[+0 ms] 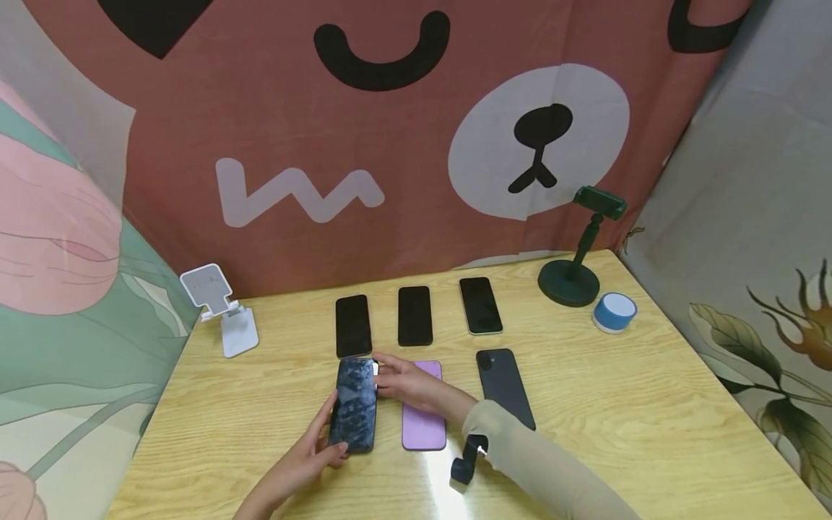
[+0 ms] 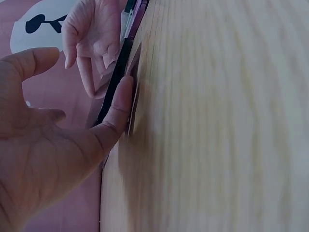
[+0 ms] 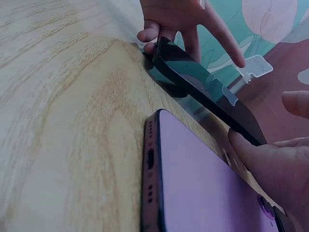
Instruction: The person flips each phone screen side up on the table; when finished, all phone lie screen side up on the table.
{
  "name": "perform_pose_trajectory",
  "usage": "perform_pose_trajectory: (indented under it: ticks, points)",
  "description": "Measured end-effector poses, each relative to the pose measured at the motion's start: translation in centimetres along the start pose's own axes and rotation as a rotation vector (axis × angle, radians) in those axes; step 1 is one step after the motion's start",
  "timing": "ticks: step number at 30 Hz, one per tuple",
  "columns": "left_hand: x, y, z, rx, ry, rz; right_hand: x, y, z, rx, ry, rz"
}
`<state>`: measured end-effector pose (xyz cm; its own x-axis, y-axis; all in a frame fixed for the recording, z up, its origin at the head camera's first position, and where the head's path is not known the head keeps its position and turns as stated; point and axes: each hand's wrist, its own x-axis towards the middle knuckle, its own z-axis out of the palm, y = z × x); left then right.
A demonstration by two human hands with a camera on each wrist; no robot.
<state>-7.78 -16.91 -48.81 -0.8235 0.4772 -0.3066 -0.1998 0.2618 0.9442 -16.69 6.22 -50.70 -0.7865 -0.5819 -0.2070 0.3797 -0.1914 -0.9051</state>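
Note:
A phone (image 1: 354,404) with a glossy, dark blue-mottled face lies between both hands, slightly raised over the table in the right wrist view. My left hand (image 1: 302,458) holds its lower left corner, thumb at the bottom end and fingers along the side. At the upper right edge, my right hand (image 1: 409,383) grips it; in the right wrist view the right thumb (image 3: 246,150) touches the phone's edge. Under the right wrist, a purple phone (image 1: 424,430) lies back up, partly covered. A dark phone (image 1: 507,386), also back up, lies beside the right forearm.
Behind the hands, black phones (image 1: 353,325) (image 1: 414,315) (image 1: 481,305) lie in a row. A white folding stand (image 1: 239,332) is at back left. At back right are a dark green phone stand (image 1: 568,282) and a blue-and-white round object (image 1: 614,313). Printed curtains hang behind.

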Motion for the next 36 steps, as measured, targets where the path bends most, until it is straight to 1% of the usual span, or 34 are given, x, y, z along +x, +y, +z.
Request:
perform_pose_trajectory:
  ticks: [2,5,9,11,13,19,25,29,31,33,36]
  points:
    - [0.0,0.0,-0.1,0.038,-0.001,-0.013,-0.1,0.0,0.1,0.004,0.002,0.016]
    - [0.0,-0.1,-0.2,0.088,-0.008,-0.001,-0.2,0.1,0.3,0.002,-0.01,0.029]
    - [-0.1,0.0,-0.5,0.117,-0.016,0.032,-0.2,0.1,0.4,0.006,-0.017,0.036]
    - [-0.1,0.2,-0.6,0.121,-0.023,0.033,-0.2,0.1,0.5,0.01,-0.016,0.039]
    - [-0.1,0.4,-0.8,0.126,-0.03,0.019,-0.1,0.1,0.5,0.009,-0.014,0.042]
    - [0.0,0.6,-1.1,0.141,-0.04,-0.057,0.1,0.4,0.5,-0.008,-0.009,0.052]
    - [0.0,0.1,-1.4,0.114,-0.068,-0.064,0.0,0.4,0.6,-0.032,0.0,0.066]
    - [0.0,0.1,-1.5,0.101,-0.07,-0.08,0.0,0.5,0.6,-0.038,0.006,0.069]
    - [0.1,0.2,-1.5,0.099,-0.071,-0.087,0.0,0.4,0.7,-0.071,0.011,0.068]
    - [0.1,0.2,-1.5,0.092,-0.072,-0.093,-0.2,0.2,0.8,-0.134,0.014,0.059]
    - [0.1,0.4,-1.5,0.083,-0.079,-0.094,-0.3,-0.2,1.0,-0.29,0.037,0.039]
